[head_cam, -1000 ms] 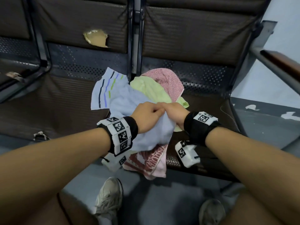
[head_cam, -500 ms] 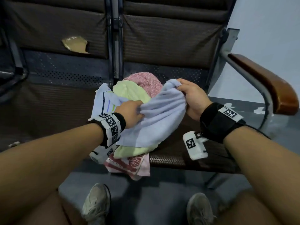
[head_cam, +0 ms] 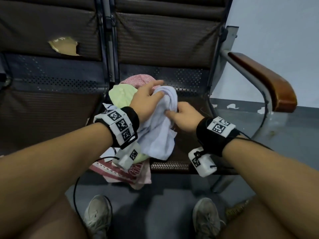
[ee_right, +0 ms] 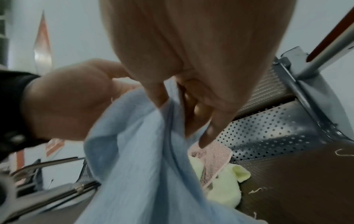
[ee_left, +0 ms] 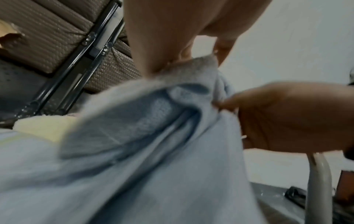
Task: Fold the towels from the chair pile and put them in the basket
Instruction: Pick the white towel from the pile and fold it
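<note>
Two hands on one towel, both gripping. Head view first: my left hand [head_cam: 146, 99] is curled over the top bunch of the blue towel [head_cam: 158, 135], raised above the chair seat [head_cam: 189, 104] so the rest hangs free toward the seat's front edge. My right hand [head_cam: 184, 118] pinches a fold lower down, just beside the left, likely hunting an edge so I can spread it for folding. The rest of the pile sits under and behind the blue one on the seat: green towel [head_cam: 120, 95], pink towel [head_cam: 138, 79] toward the backrest, red patterned towel [head_cam: 120, 171] drooping over the seat's front edge. No basket in view, so nothing is stowed that I can see; this looks like the early part of the fold.

Left wrist view, blurry: my left fingers [ee_left: 153, 45] clamp the towel's hemmed corner from above, cloth [ee_left: 134, 151] falling away below. Right hand [ee_left: 287, 115] comes in from the side, fingertip and thumb nipping a ridge of fabric. Green towel [ee_left: 44, 127] shows at the lower left, down on the seat.

Right wrist view: my right fingers [ee_right: 203, 106] are closed round a gathered strip of blue cloth [ee_right: 134, 151], left hand [ee_right: 67, 103] holding beside it. Pink [ee_right: 212, 159] and green [ee_right: 226, 186] towels lie below on the seat, near the perforated metal strip at its back.

Holding it high keeps it clear of the pile, I'd say.
</note>
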The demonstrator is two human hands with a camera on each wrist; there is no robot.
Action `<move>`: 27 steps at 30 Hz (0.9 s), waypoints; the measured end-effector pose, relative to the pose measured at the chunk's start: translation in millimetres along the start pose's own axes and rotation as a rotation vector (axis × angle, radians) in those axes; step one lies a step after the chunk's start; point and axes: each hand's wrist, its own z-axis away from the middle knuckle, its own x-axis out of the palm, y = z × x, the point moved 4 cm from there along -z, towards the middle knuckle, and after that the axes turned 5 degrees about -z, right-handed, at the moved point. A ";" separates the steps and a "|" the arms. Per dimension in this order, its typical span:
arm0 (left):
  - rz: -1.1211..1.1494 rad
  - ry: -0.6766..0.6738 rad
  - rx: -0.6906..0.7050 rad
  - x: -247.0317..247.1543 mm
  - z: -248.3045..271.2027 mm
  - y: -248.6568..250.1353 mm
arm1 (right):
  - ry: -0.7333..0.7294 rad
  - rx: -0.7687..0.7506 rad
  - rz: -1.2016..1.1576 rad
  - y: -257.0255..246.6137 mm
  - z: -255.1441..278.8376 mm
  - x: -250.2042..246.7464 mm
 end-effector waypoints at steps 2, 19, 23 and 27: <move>-0.031 -0.088 -0.015 1.9 4.4 -5.9 | 0.111 0.069 -0.282 -2.6 -4.5 -11.0; -0.331 -0.035 0.165 1.4 7.3 -1.5 | -0.196 -0.031 0.185 9.1 -9.9 3.7; -0.302 -0.087 0.129 4.4 5.6 2.2 | -0.002 -0.059 0.169 5.4 -14.6 -8.1; -0.620 -0.140 0.039 -4.3 3.5 -15.4 | 0.301 -0.013 -0.174 12.0 -19.7 -41.7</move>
